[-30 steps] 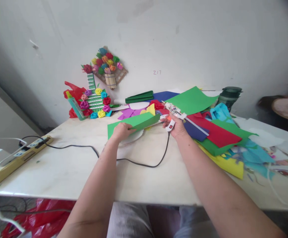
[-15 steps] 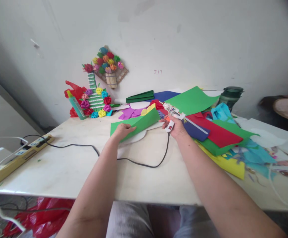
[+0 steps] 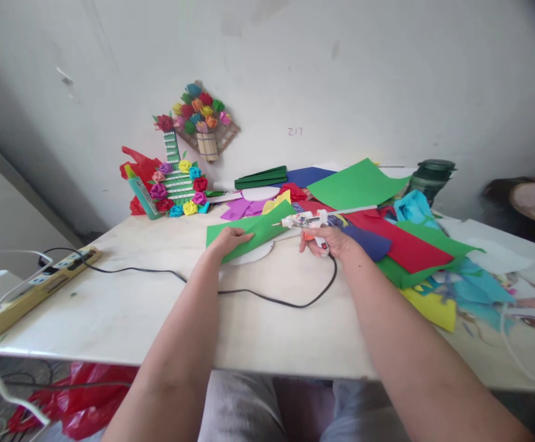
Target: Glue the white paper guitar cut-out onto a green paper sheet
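In the head view, my left hand [image 3: 230, 240] grips the near edge of a green paper sheet [image 3: 262, 228], thumb on top. A white cut-out shape [image 3: 255, 253] shows partly from beneath the sheet; the rest of it is covered. My right hand [image 3: 325, 239] is wrapped around the handle of a white hot glue gun [image 3: 301, 220]. A long glue stick [image 3: 352, 210] juts out of its back. The metal nozzle points left, over the right part of the green sheet; I cannot tell whether it touches.
A black cord [image 3: 267, 299] runs across the table to a yellow power strip [image 3: 59, 276]. Coloured paper sheets [image 3: 405, 245] pile up on the right, near a dark green container [image 3: 430, 178]. At the back left stand a flower-trimmed guitar shape [image 3: 178, 181] and a glue bottle [image 3: 142, 195].
The glue gun has swung from pointing up and left to lying nearly level, its nozzle now lower and over the green sheet. My left hand has hardly moved.
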The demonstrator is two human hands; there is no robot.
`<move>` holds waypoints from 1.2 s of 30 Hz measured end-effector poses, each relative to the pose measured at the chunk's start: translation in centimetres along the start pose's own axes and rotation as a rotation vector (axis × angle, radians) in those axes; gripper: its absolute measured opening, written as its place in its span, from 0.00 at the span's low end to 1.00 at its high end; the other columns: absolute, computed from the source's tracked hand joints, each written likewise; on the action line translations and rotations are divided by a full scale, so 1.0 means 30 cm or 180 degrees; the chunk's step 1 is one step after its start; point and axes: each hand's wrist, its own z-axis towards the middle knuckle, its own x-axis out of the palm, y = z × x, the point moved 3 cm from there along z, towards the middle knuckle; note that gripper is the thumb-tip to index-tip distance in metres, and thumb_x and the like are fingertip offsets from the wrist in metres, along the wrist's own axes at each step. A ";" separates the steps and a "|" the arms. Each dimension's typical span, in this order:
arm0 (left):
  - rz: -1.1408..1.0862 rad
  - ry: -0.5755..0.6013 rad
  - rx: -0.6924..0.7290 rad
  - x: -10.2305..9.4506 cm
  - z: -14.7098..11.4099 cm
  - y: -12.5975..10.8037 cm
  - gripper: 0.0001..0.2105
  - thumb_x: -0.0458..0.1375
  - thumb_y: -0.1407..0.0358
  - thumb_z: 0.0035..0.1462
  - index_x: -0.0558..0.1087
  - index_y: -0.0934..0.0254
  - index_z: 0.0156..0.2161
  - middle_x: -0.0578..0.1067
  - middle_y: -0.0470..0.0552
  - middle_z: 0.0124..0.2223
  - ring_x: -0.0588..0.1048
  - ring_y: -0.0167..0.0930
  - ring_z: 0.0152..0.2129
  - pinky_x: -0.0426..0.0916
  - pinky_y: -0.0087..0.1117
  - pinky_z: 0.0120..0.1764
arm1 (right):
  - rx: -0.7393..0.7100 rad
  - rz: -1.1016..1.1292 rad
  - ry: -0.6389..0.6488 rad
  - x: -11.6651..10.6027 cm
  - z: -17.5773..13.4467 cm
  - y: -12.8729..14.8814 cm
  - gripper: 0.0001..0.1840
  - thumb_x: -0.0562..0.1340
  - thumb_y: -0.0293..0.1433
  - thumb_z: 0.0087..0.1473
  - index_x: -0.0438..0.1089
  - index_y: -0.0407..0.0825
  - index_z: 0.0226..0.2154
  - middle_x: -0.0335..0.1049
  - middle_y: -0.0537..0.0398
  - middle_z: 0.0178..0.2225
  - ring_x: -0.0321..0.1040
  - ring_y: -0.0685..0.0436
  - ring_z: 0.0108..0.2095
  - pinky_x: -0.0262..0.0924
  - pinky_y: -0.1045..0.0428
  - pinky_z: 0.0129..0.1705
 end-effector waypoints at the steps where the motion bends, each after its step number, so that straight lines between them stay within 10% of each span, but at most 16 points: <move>1: 0.0041 0.0023 0.0038 0.000 0.002 -0.005 0.22 0.55 0.47 0.39 0.53 0.63 0.18 0.46 0.39 0.16 0.45 0.21 0.14 0.38 0.28 0.19 | 0.0078 -0.0129 0.0057 0.011 0.003 -0.005 0.13 0.62 0.37 0.40 0.68 0.42 0.22 0.70 0.51 0.15 0.51 0.55 0.06 0.51 0.57 0.10; 13: 0.1139 0.0208 0.0432 -0.072 -0.031 -0.031 0.15 0.55 0.56 0.39 0.58 0.64 0.15 0.51 0.40 0.16 0.51 0.22 0.17 0.45 0.26 0.20 | 0.0344 -0.0905 0.0590 0.061 0.014 -0.023 0.16 0.61 0.39 0.43 0.71 0.40 0.20 0.72 0.49 0.19 0.51 0.57 0.07 0.47 0.58 0.09; 36: -0.0229 0.0003 0.0086 0.001 0.001 0.025 0.20 0.59 0.50 0.36 0.58 0.64 0.18 0.50 0.39 0.16 0.47 0.20 0.14 0.40 0.27 0.19 | 0.0304 -0.1596 0.0303 0.103 0.058 -0.056 0.19 0.60 0.44 0.44 0.67 0.43 0.26 0.71 0.52 0.24 0.50 0.59 0.08 0.46 0.59 0.09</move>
